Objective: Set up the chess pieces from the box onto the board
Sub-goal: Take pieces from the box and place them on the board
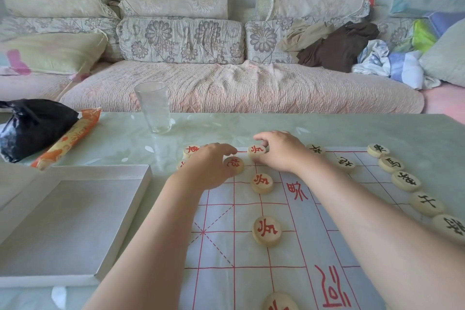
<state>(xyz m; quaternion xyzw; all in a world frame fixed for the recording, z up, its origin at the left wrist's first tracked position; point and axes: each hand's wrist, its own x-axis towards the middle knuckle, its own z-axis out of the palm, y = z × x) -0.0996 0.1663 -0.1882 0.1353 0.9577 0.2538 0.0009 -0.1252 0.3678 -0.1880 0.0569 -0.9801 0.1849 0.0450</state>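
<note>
Both hands are out over the far left corner of the board (226,246), a white sheet ruled in red that lies flat on the table (327,128).

The right hand (280,152) has its fingers curled round a red piece (256,150) on the far edge line. It is grasping the piece where it sits on the sheet.

The left hand (210,167) lies just to the left of it, palm down, forefinger stretched towards that same piece. A red disc (233,165) sits right against its fingers. Gripping it, or only lying beside it? Can't tell from here.

Left of that hand a corner piece (191,150) peeks out, and another is mostly hidden under the wrist.

Coming nearer along one line, two red soldiers (261,182) stand apart from each other. A third round piece (279,302) is cut off at the near edge.

Over on the right, the black pieces (405,181) run in a row down the right side of the board, with two more at the far edge beyond the right forearm.

The box (75,221), a shallow grey tray, sits open on the near left of the table, just beside the board.

Farther back on the left are a black bag (32,126) and an orange packet (68,138) leaning at its side. A clear glass (153,108) stands upright near the far edge, with the sofa (226,88) behind it.
</note>
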